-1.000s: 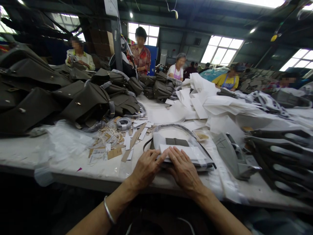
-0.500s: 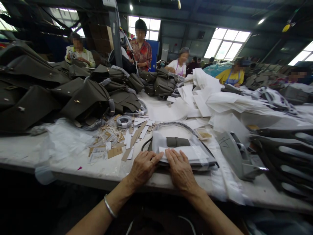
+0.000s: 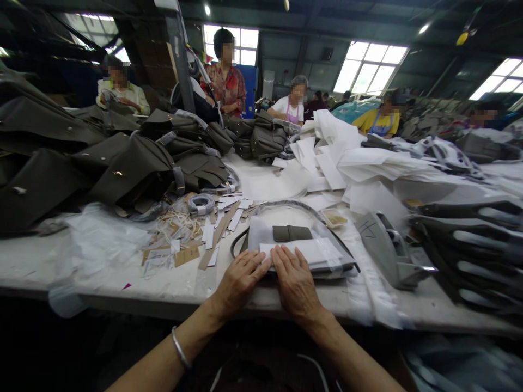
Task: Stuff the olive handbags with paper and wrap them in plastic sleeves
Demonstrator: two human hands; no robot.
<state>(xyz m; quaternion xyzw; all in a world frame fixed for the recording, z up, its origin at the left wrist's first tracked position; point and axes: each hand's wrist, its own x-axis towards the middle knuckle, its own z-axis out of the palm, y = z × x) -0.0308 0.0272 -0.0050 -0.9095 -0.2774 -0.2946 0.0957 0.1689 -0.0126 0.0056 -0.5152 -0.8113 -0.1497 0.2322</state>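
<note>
A dark olive handbag (image 3: 343,270) lies flat at the table's front edge, its wrapped handle (image 3: 286,203) arching away from me. White wrapping paper (image 3: 318,249) is folded over its near part, with a small olive flap (image 3: 292,233) showing above it. My right hand (image 3: 295,283) lies flat on the paper, fingers stretched out and pointing away. Beside it, my left hand (image 3: 241,279) rests palm down on the bag's near left corner, fingers extended and touching the paper's edge. Both palms are hidden.
A tape dispenser (image 3: 388,250) stands to the right, near a stack of dark bags (image 3: 474,256). Cardboard strips and tags (image 3: 188,255) lie left, before piled olive bags (image 3: 126,169). White sheets (image 3: 368,163) are heaped behind. Several people work farther back.
The camera view has shifted slightly, so the scene sits a little farther left. My left hand's fingers have straightened somewhat; my right hand stays flat on the paper.
</note>
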